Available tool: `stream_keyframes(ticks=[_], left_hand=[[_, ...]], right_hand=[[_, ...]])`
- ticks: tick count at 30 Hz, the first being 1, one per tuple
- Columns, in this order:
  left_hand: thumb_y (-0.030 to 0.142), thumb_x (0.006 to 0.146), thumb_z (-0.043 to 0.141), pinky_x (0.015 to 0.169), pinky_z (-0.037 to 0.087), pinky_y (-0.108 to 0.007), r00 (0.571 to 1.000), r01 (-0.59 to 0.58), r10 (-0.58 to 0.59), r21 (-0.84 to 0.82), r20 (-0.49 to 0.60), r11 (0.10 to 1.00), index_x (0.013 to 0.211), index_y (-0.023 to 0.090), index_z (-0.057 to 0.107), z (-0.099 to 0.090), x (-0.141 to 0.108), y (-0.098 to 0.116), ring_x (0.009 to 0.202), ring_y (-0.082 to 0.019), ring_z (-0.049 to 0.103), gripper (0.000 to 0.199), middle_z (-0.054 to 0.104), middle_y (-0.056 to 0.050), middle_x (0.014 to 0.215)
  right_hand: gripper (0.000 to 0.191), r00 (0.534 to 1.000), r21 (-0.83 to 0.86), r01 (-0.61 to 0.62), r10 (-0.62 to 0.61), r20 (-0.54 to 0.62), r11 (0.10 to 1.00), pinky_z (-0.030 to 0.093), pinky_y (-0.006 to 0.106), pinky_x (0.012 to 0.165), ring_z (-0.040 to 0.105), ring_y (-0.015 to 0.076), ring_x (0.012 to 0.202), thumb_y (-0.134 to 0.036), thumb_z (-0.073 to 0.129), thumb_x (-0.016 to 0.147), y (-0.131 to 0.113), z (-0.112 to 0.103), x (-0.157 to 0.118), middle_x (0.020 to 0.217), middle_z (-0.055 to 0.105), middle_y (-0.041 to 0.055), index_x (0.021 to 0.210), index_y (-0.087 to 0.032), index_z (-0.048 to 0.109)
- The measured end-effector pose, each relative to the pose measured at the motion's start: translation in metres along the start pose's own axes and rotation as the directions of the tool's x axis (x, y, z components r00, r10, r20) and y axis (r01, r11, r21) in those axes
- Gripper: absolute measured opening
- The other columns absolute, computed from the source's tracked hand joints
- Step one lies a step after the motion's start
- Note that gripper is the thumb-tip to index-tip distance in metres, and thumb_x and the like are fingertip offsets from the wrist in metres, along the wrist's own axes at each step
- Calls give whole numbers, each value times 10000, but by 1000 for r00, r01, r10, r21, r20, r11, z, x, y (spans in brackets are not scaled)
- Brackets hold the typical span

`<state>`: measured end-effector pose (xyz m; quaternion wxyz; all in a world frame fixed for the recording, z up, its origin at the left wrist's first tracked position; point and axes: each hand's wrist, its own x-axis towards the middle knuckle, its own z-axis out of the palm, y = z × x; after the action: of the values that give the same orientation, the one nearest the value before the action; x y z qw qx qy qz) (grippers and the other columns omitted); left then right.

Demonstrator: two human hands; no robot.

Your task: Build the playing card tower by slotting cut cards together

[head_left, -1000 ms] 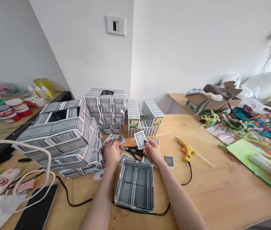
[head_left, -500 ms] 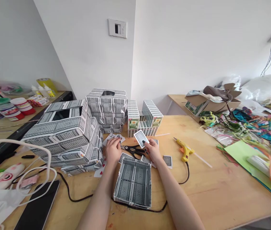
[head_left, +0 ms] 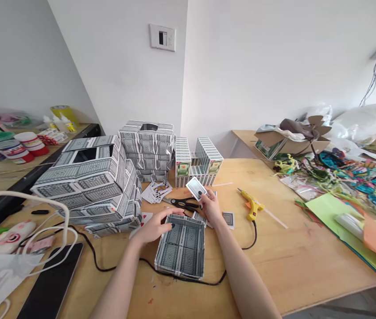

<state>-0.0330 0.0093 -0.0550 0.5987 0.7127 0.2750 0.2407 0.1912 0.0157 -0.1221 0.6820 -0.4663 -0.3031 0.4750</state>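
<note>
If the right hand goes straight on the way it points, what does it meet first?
Beyond the card in the right hand, probably the stacked packs, though depth is unclear and it might pass above them.

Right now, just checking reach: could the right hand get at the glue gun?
Likely yes: the right hand holds a card, but nothing tall stands between it and the glue gun.

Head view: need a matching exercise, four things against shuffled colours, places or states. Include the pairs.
1. Glue gun
2. Left hand
3. Phone
4. Right hand

A. Holding up a card
B. Yellow, right of both hands
C. At the open box, near its far left corner
D. Black, lying flat at lower left

Pairs: 1-B, 2-C, 3-D, 4-A
</note>
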Motion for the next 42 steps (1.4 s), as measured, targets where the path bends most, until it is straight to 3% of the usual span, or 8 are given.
stream_keyframes(ticks=[6,11,14,20,24,30,37,42], left_hand=[[147,699,442,891,403,-345,933,57,-59,-15,-356,998,1069,205,583,18,-9,-19,1001,-205,547,400,623,-25,1059],[349,784,452,886,410,-349,886,-5,-75,-173,-458,985,1092,163,556,25,-6,-29,995,-212,556,375,607,-75,1093],[443,832,333,886,417,-372,870,-114,-57,-313,-489,943,1155,146,516,26,-6,-31,1028,-224,545,475,598,-97,1113],[317,744,548,971,356,-371,929,-142,11,-326,-370,935,1245,185,428,25,-12,-21,1175,-255,425,532,464,-87,1286],[255,716,599,974,356,-376,944,-161,61,-291,-324,943,1242,197,408,24,-14,-19,1188,-257,407,562,432,-94,1307],[288,672,645,943,388,-392,946,-87,30,-163,-323,983,1167,179,477,15,-16,-24,1150,-271,447,534,493,-111,1245],[283,657,654,913,404,-378,972,-80,32,-204,-231,976,1157,188,486,2,-22,-24,1110,-276,477,536,513,-109,1211],[255,685,621,909,392,-383,989,-80,38,-304,-141,949,1182,195,453,2,-23,-24,1094,-260,479,528,501,-101,1203]], right_hand=[[389,1000,-34,12,-11,30,999,222,174,357,266,33,361,-340,659,624,-29,7,-10,520,439,-90,970,-214,533],[362,961,-175,-23,70,266,984,388,214,504,485,103,527,-349,644,678,-54,23,-41,603,536,-29,997,-204,555],[327,953,-205,-15,76,292,979,430,253,580,549,152,635,-376,630,695,-52,29,-58,666,578,-1,971,-218,554],[271,934,-307,53,61,351,950,453,271,661,580,173,758,-339,609,722,-43,33,-72,853,621,23,968,-232,572],[371,901,-381,113,67,429,917,451,312,758,585,198,864,-280,632,706,-48,32,-75,953,628,42,1064,-227,548],[625,867,-409,198,35,497,891,426,363,849,566,215,963,-238,645,690,-54,30,-77,1053,608,56,1261,-236,388],[484,860,-544,359,-43,508,758,406,358,853,509,229,1009,-229,700,609,-56,30,-80,1087,550,63,1062,-231,528],[469,842,-543,362,-16,540,758,410,319,816,514,204,959,-187,693,593,-55,32,-81,1042,545,51,1023,-210,507]])
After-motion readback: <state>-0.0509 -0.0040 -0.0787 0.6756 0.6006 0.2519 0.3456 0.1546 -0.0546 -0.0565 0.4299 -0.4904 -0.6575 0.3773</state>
